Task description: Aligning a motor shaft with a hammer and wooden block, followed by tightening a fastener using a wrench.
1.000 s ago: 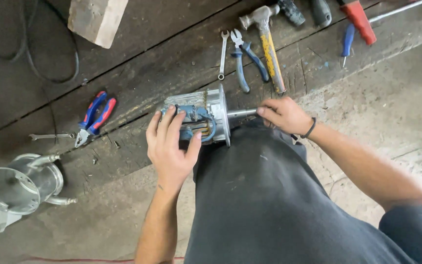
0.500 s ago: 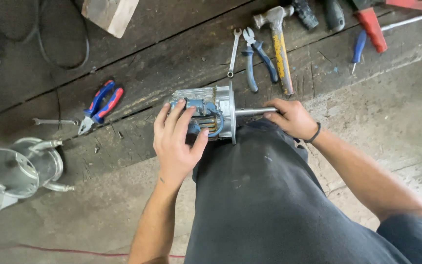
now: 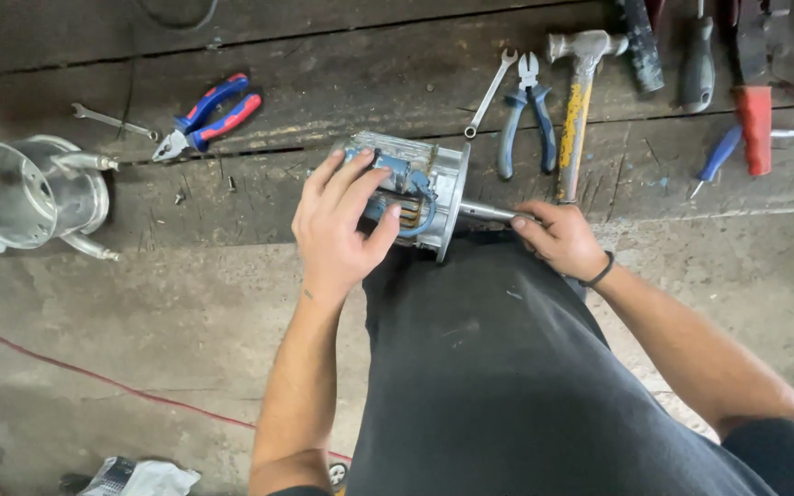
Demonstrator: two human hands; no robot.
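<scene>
Sliding a little farther over the heavy, hard motor (image 3: pixel 415 197) on the knee, the left hand (image 3: pixel 337 230) is gripping its body while the right hand (image 3: pixel 558 239) is pinching its shaft (image 3: pixel 489 212).

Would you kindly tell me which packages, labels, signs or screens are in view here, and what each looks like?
Crumpled wrapper: on the concrete floor at the bottom left edge, white and grey with dark print, creased.
Yellow label: a long strip on the hammer's handle, on the wooden boards at upper right.
No signs or screens show.
</scene>
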